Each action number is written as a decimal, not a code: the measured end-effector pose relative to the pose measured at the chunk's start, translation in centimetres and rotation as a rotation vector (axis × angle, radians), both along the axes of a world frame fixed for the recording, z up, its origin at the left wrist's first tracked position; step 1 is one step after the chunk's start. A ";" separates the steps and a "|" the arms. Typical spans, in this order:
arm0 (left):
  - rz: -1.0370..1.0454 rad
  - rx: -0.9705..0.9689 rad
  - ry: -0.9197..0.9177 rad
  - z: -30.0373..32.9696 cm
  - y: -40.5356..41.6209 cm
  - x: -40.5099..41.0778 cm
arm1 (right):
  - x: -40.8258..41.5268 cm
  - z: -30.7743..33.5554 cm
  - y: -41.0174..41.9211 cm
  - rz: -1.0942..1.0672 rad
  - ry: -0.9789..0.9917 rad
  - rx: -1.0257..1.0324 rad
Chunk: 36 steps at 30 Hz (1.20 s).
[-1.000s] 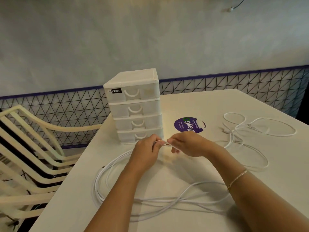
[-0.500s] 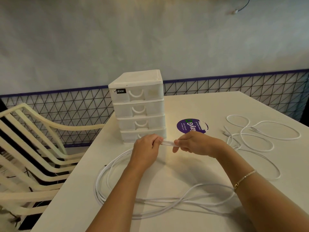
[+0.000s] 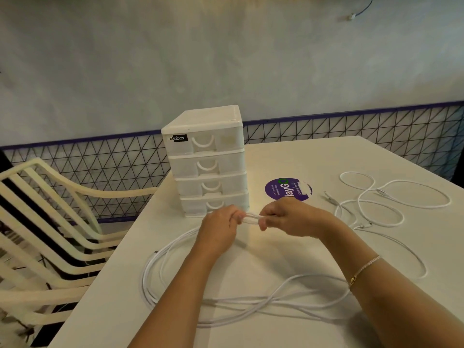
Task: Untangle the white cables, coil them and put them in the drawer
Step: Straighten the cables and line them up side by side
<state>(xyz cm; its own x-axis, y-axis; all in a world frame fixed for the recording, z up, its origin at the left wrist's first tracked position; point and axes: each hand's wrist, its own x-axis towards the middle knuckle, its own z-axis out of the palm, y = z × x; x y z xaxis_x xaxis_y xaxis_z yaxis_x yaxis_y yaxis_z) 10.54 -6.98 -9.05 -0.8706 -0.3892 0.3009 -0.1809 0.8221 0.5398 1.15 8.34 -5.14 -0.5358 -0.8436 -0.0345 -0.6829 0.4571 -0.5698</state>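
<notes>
Cable span first: your left hand [image 3: 221, 228] and right hand [image 3: 288, 219] each pinch a short doubled stretch of thin white cable [image 3: 251, 219], fingers [image 3: 238, 217] curled round it, the hands close together above the white table [image 3: 326, 156]. That stretch runs straight from hand to hand, roughly parallel to the table's near edge, just in front of the bottom drawer of the white plastic four-drawer box [image 3: 208, 162]. The rest of this cable lies in large loose loops [image 3: 160, 272] on the table toward its near edge, below your forearms. Judgement: slack for coiling must come from there. A second tangle of thin white cables [image 3: 376, 204] lies well apart toward the table's right edge, nearer your right hand. All drawers look closed.
</notes>
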 end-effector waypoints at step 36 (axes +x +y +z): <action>0.062 0.068 -0.272 0.6 -5.1 3.3 | -3.5 0.5 4.1 -0.334 -0.007 -0.208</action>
<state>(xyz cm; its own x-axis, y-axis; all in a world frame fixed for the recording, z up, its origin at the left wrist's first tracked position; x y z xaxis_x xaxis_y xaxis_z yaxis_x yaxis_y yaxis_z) 13.85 -12.13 -8.43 -0.8899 -0.4551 0.0305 -0.3753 0.7687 0.5179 -2.38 12.45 -4.67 -0.7821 -0.6126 0.1142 -0.5124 0.5279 -0.6773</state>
